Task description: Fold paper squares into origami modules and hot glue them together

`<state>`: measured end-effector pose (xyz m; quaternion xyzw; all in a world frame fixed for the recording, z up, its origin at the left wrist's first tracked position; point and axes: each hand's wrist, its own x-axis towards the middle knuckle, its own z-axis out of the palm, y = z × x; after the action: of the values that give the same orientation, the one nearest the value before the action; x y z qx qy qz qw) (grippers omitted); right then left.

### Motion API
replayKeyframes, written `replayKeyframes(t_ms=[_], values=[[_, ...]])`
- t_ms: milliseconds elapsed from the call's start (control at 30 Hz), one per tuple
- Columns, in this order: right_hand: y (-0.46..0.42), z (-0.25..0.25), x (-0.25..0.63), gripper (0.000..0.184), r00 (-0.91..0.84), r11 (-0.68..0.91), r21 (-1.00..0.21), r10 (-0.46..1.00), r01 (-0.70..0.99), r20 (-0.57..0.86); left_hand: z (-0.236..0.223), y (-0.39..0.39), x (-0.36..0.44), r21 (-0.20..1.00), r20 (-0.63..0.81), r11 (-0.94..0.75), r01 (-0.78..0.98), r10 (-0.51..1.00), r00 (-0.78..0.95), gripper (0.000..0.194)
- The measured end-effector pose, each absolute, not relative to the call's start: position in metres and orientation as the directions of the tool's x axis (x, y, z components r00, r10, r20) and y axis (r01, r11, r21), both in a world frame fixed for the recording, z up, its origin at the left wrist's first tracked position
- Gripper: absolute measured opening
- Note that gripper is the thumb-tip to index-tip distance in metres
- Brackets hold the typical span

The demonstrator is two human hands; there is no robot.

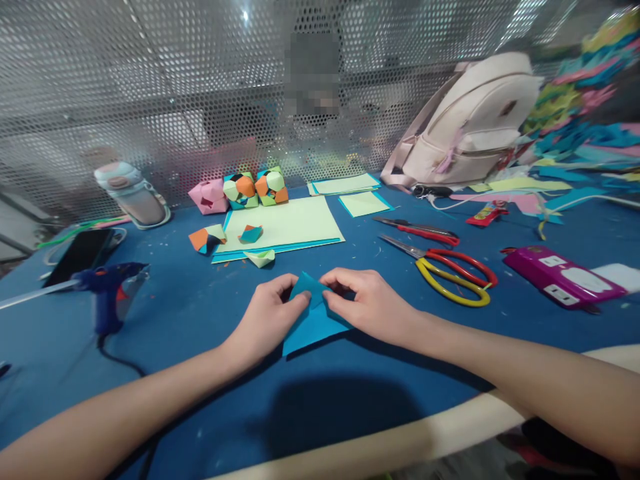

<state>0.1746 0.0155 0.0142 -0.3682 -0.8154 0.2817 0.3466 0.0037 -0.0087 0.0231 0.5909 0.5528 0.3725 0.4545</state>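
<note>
Both hands hold a sheet of blue paper (316, 325) low over the table, its far corner pointing away from me and partly folded. My left hand (270, 313) pinches the left edge between thumb and fingers. On the opposite edge, my right hand (367, 303) grips with its thumb on top and the fingers curled. Just beyond the hands lies a small folded pale green paper piece (261, 258). A teal and orange folded piece (251, 233) rests on the stack of pale green and blue paper (300, 223).
Scissors (440, 270) and a red-handled cutter (420, 231) lie to the right, near a purple power strip (565, 277). A blue glue gun (113, 293) stands left, before a phone (80, 257). Folded paper cubes (241, 191), a bottle (133, 193) and a backpack (470, 127) line the back.
</note>
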Motion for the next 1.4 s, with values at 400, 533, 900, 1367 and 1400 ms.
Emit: replayKeyframes(t_ms=[400, 533, 900, 1367, 1400], values=[[0.017, 0.015, 0.174, 0.009, -0.487, 0.578, -0.722, 0.789, 0.381, 0.375, 0.023, -0.01, 0.004, 0.936, -0.066, 0.019, 0.352, 0.99, 0.124, 0.016], [0.019, 0.015, 0.175, 0.006, -0.501, 0.512, -0.775, 0.812, 0.37, 0.298, 0.022, -0.008, 0.003, 0.922, -0.06, 0.007, 0.387, 0.99, 0.127, 0.014], [0.026, 0.008, 0.18, 0.007, -0.58, 0.523, -0.802, 0.762, 0.29, 0.287, 0.02, -0.006, -0.001, 0.927, -0.159, 0.094, 0.364, 0.976, 0.152, 0.012], [0.026, 0.002, 0.182, 0.007, -0.621, 0.749, -0.621, 0.604, 0.23, 0.499, 0.021, -0.008, -0.002, 0.942, -0.109, 0.043, 0.333, 0.977, 0.181, 0.01], [0.025, 0.002, 0.182, 0.007, -0.613, 0.746, -0.622, 0.612, 0.237, 0.5, 0.022, -0.009, -0.002, 0.938, -0.104, 0.037, 0.345, 0.978, 0.179, 0.011]])
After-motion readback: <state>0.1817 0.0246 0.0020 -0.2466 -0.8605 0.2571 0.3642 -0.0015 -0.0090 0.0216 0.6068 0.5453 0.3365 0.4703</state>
